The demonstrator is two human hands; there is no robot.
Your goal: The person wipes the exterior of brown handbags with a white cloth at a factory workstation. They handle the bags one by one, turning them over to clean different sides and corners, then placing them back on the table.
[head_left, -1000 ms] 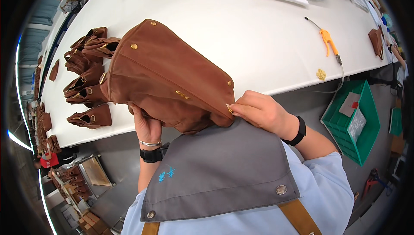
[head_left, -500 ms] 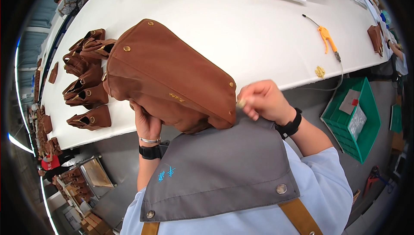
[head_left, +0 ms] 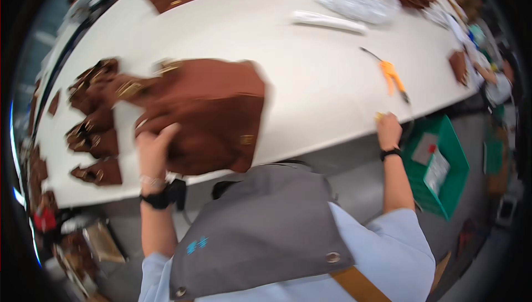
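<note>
A brown handbag (head_left: pixel 221 122) with gold fittings, smeared by motion, rests on the near part of the white table. Its side with a small gold plate faces me. My left hand (head_left: pixel 154 144) grips the bag's left side, thumb on top and fingertips hidden in the folds. Away to the right, my right hand (head_left: pixel 389 130) is at the table's front edge with its fingers curled in. It touches a little heap of gold-coloured pieces (head_left: pixel 379 117). Whatever is between those fingers is too small and blurred to make out.
Several smaller brown bags (head_left: pixel 94 135) stand at the left. A yellow air blow gun (head_left: pixel 389 74) lies beyond my right hand, near a white roll (head_left: pixel 330 22) and clear plastic bags (head_left: pixel 360 5). Below the table edge is a green crate (head_left: pixel 453 163). Another person (head_left: pixel 496 83) is far right.
The bag has gone from being held up with its studded base showing to resting on the table, side toward me. My right hand has left it and moved right to the gold pieces.
</note>
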